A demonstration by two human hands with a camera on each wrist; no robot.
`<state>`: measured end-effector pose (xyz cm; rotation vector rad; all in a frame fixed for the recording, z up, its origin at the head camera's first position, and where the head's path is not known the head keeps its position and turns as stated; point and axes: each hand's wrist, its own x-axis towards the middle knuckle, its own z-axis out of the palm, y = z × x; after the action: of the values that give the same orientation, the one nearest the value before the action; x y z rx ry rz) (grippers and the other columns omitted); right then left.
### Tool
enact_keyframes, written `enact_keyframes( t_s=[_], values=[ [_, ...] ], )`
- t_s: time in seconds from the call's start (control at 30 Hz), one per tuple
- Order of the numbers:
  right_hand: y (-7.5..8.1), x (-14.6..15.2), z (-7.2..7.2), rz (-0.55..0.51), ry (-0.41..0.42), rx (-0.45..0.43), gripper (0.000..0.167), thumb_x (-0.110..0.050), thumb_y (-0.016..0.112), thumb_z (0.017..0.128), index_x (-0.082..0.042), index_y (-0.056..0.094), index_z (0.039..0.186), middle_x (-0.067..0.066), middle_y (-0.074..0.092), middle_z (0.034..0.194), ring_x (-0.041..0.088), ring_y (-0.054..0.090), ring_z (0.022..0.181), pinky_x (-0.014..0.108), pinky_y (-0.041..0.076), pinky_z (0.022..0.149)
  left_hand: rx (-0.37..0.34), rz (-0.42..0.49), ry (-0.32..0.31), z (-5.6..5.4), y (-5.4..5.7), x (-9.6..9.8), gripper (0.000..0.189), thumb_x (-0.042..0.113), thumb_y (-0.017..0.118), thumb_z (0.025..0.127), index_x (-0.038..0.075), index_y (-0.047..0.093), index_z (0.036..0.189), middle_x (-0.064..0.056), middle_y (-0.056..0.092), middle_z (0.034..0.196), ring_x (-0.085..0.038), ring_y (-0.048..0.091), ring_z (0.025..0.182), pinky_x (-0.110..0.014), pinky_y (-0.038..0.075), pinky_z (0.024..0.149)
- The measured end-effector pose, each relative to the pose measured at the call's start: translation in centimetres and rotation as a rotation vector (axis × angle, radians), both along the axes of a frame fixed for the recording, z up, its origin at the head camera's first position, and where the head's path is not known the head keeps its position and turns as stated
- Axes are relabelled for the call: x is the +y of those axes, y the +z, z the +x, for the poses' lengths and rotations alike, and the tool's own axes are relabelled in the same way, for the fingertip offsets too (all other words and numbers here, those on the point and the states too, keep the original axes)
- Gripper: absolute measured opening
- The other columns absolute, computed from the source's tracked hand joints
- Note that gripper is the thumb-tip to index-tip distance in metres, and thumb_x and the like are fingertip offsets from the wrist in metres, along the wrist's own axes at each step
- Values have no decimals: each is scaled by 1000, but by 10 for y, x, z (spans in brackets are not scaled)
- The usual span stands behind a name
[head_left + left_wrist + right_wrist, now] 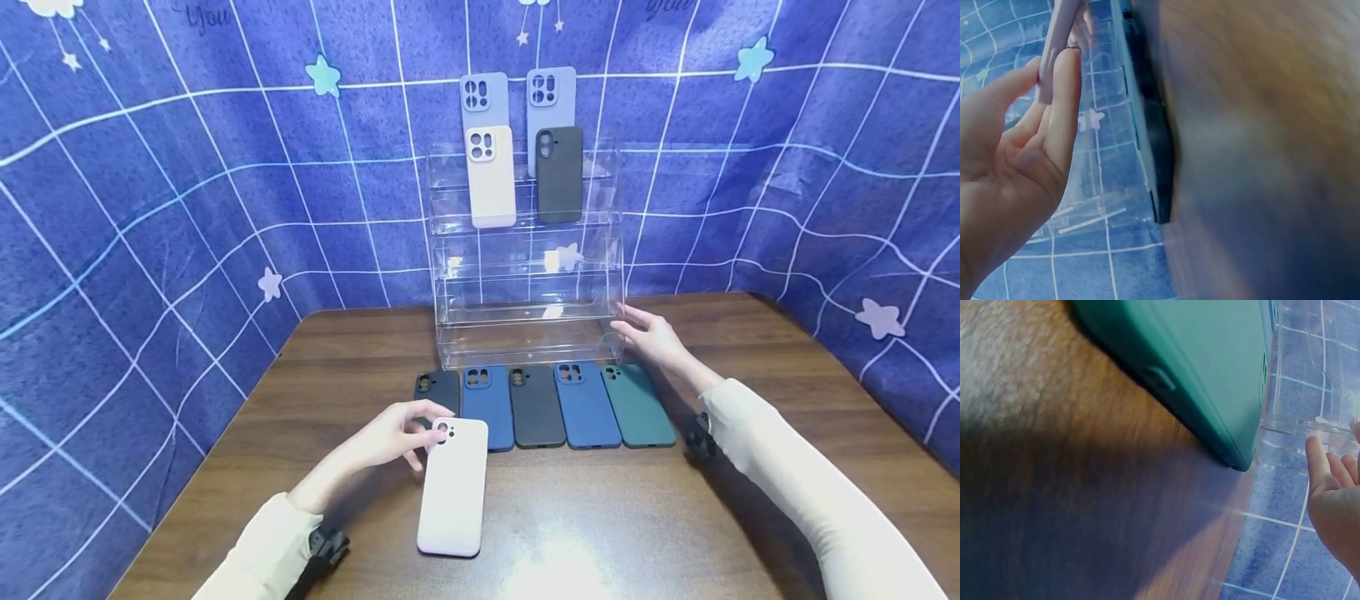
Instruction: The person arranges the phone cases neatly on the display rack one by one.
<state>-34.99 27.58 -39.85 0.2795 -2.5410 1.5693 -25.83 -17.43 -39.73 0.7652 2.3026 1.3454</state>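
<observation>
My left hand point(397, 435) pinches a pale pinkish-white phone case point(454, 496) by its upper left edge, beside the camera cutouts. In the left wrist view, thumb and fingers press on opposite sides of that case point(1058, 47). My right hand point(656, 340) is at the lower right side of a clear tiered display stand point(525, 323), fingertips right at its edge and fingers loosely extended. Below that hand lies a green phone case point(640, 406), the rightmost of a row in front of the stand.
Also in the row are a dark case point(442, 393) at the left end, a blue case point(487, 408), a black case point(537, 408) and another blue case point(588, 407). The stand's upper tiers hold two lavender cases point(552, 87), a white case point(492, 187) and a dark case point(560, 183). Patterned blue cloth point(360, 167) hangs behind.
</observation>
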Motion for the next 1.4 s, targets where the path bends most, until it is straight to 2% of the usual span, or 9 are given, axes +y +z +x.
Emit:
enact_keyframes(
  t_s=[0.13,0.3,0.37,0.5,0.63,0.73,0.9,1.1,1.4],
  values=[
    [0,0,0,-7,2,3,59,-31,58,93,-5,37,143,17,41,143,27,60,108,23,52,85,13,48,78,-3,4,6,39,22,66,88,5,60,122,-15,62,109,-18,68,74,-39,58,57],
    [2,-1,1,-6,-4,-12,61,-32,58,93,-6,36,143,17,40,144,33,59,109,24,52,85,39,104,136,-5,8,11,40,18,66,88,0,59,123,-18,63,115,-17,68,88,-37,59,64],
    [2,-1,2,-4,-9,-18,62,-33,58,93,-6,35,144,18,40,144,35,59,109,25,52,85,39,122,150,-7,8,13,41,17,67,87,-2,59,123,-19,64,114,-15,68,89,-37,59,64],
    [0,0,0,0,-11,-9,61,-32,58,93,-4,37,143,17,41,143,31,60,108,23,52,83,49,132,172,-9,10,16,47,15,72,82,-5,58,122,-17,68,100,-11,68,79,-36,59,64],
    [-1,0,-2,-7,-2,-2,60,-31,58,93,-3,37,142,15,41,144,25,59,109,24,52,85,100,100,139,-8,16,19,45,13,74,80,-4,61,119,-16,71,91,-10,66,74,-32,59,64],
    [-1,0,-2,-12,2,-2,60,-31,58,93,-4,37,142,16,42,143,26,58,111,25,52,86,119,86,103,-8,19,20,39,10,73,81,-2,63,116,-14,71,90,-10,66,74,-31,59,63],
    [-1,-1,-2,-5,0,5,60,-31,57,94,-4,37,143,19,43,142,32,56,113,26,52,86,66,102,66,-11,21,23,33,12,71,83,2,65,114,-12,70,94,-12,68,78,-35,59,65],
    [-2,-1,-3,-21,9,4,59,-29,57,94,-3,37,142,22,41,142,35,56,112,37,50,90,28,137,59,-15,25,27,34,14,70,84,3,63,116,-12,70,97,-13,68,81,-37,59,68],
    [-4,0,-3,-16,-2,8,59,-32,58,93,-5,38,142,20,42,142,34,58,111,35,51,88,129,180,94,-21,35,37,34,15,70,85,6,64,117,-14,70,96,-11,66,81,-33,59,69]
  ],
)
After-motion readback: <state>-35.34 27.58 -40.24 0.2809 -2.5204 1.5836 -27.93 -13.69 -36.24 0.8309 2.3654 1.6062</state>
